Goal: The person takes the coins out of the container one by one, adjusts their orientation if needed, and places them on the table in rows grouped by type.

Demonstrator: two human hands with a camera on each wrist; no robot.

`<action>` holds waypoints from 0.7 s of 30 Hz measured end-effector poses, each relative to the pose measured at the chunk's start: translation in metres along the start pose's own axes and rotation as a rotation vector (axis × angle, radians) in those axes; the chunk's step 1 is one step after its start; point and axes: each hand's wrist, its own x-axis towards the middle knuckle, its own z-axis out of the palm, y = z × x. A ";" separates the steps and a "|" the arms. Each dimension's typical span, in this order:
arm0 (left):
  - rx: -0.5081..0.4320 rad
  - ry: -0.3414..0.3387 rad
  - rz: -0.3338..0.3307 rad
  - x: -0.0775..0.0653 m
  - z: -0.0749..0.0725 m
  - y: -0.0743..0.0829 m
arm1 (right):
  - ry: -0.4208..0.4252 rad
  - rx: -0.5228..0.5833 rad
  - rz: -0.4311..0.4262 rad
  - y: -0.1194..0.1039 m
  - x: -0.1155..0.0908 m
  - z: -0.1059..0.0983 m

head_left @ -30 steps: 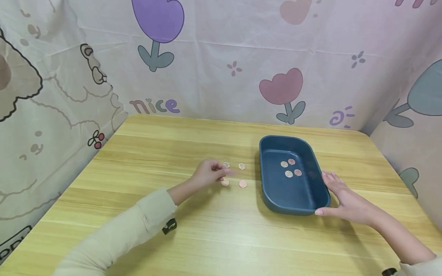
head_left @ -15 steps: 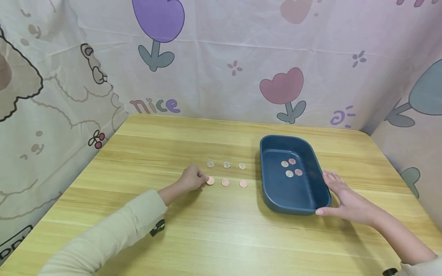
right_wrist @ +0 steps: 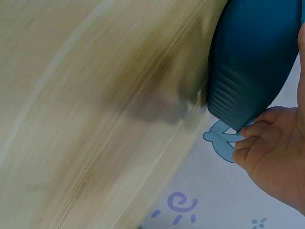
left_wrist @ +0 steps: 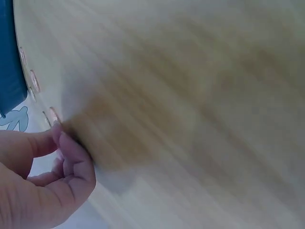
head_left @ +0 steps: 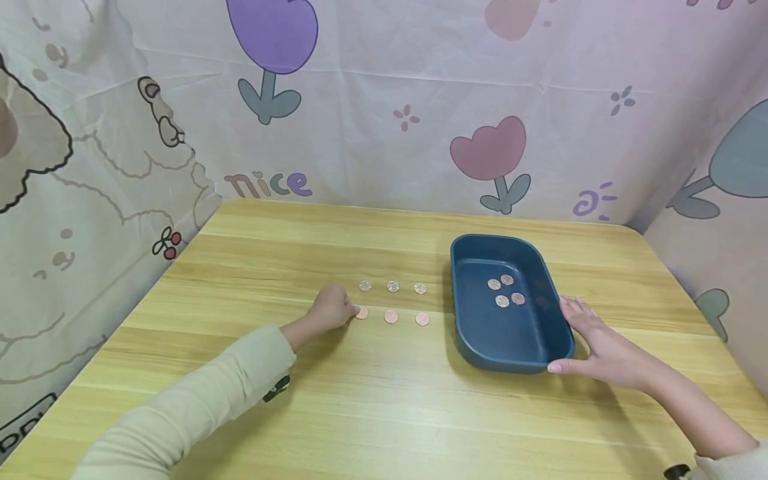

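Note:
My left hand is at the left end of the nearer row of coins, thumb and forefinger pinching the edge of a copper coin. In the left wrist view the thumb and bent fingers meet right at that coin. Two more copper coins, a middle one and a right one, continue the row. Behind them lie three silvery coins, a left, a middle and a right one. My right hand rests spread against the right side and near corner of a blue tray.
Several coins lie inside the tray, among them a silvery coin and a copper coin. The wooden table ends at a patterned cloth behind and at both sides.
My left hand has moved left from the middle of the rows to their left end, where a copper coin now lies at its fingertips. My right hand has stayed on the tray.

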 end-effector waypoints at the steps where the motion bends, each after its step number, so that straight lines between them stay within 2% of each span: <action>1: -0.003 -0.001 0.001 0.000 0.000 0.000 | 0.000 0.000 0.000 0.000 0.000 0.000; 4: -0.018 0.006 0.019 0.002 -0.001 0.002 | 0.000 0.001 0.001 0.000 0.000 0.000; 7: -0.035 0.028 0.065 0.003 -0.003 0.007 | 0.000 -0.001 0.005 0.000 0.000 0.000; 14: -0.086 0.074 0.142 0.001 -0.007 0.034 | -0.001 0.003 0.000 0.000 -0.001 0.000; 21: -0.217 0.092 0.262 0.006 0.005 0.058 | -0.005 0.013 0.003 0.000 0.000 0.000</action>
